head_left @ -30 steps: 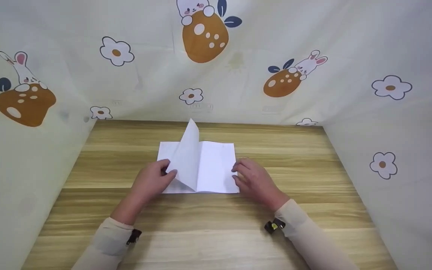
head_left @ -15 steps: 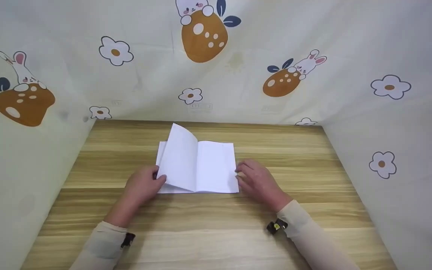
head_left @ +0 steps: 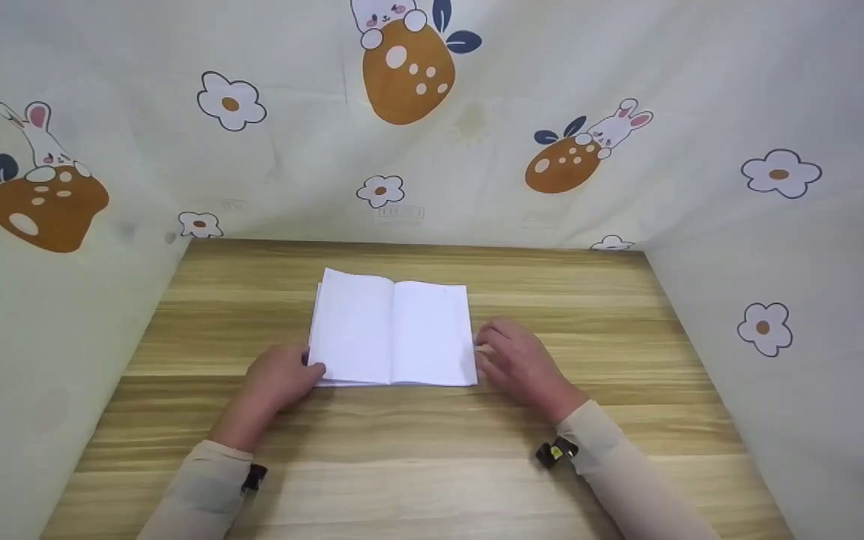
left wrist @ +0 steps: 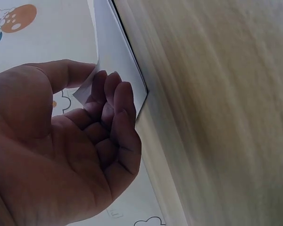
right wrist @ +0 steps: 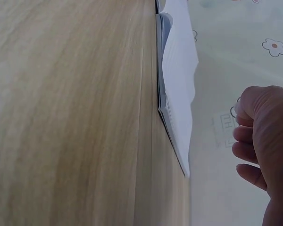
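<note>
My left hand (head_left: pixel 280 375) pinches the open white paper book (head_left: pixel 432 337) by its left edge on the brown wooden table (head_left: pixel 417 465); my loose right hand (head_left: pixel 520 366) holds nothing. Pages (head_left: pixel 357 330) seem light, bendy: hold edges gently.

From the head camera we look forward and down from above the near side of the open notebook (head_left: pixel 430 334), far enough off to take in all of it, both hands, the tabletop (head_left: pixel 417 465) around it and the patterned cloth (head_left: pixel 477 161) beyond it. Our left wrist camera (head_left: pixel 254 478) sits low, nearer than the notebook and to its left, looking close across the left hand (head_left: pixel 280 379) at its left corner. Our right wrist camera (head_left: pixel 556 452) sits low on its near right, facing its edge past the right hand (head_left: pixel 520 367). Both wrist views lie sideways: tabletop to one side of the notebook, cloth to the other. Head and left wrist share the notebook's held left corner; head and right wrist share its near edge.
</note>
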A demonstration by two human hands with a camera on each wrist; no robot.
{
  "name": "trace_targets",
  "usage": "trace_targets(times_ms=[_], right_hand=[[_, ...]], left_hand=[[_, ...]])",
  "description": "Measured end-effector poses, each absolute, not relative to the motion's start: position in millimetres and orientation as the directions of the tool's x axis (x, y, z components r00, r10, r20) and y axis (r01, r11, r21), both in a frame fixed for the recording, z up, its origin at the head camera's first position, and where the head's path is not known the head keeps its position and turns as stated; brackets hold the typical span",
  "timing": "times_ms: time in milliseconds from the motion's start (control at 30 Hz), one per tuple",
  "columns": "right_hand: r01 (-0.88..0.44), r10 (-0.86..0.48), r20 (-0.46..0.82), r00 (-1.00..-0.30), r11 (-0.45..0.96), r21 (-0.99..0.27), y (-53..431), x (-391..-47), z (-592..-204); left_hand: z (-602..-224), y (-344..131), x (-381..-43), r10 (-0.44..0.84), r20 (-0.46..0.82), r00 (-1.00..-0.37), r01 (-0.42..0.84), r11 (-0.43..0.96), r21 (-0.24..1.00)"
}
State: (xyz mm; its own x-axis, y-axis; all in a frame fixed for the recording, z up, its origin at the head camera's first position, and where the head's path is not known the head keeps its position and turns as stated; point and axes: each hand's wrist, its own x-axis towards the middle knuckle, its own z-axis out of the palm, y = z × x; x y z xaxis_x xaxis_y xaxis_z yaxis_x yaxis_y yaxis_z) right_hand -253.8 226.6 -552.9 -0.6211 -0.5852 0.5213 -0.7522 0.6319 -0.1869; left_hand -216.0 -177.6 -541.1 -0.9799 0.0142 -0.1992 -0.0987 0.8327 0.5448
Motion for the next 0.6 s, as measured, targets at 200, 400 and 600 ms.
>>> trace_targets(times_ms=[200, 400, 600], right_hand=[[-0.752, -0.588, 0.518, -0.622, 0.633, -0.185, 227.6, -255.3, -555.1], [-0.753, -0.588, 0.518, -0.622, 0.631, -0.188, 229.8, -255.2, -556.2], [-0.754, -0.590, 0.519, -0.618, 0.632, -0.179, 231.6, -254.5, -556.2]], left_hand=[[-545.0, -177.1, -218.2, 0.035, -0.230, -0.973, -0.084, 0.868, 0.489], [-547.4, -176.6, -218.7, 0.036, -0.227, -0.973, -0.077, 0.879, 0.471], [-547.5, -174.2, -217.8, 0.016, -0.238, -0.971, -0.099, 0.882, 0.461]])
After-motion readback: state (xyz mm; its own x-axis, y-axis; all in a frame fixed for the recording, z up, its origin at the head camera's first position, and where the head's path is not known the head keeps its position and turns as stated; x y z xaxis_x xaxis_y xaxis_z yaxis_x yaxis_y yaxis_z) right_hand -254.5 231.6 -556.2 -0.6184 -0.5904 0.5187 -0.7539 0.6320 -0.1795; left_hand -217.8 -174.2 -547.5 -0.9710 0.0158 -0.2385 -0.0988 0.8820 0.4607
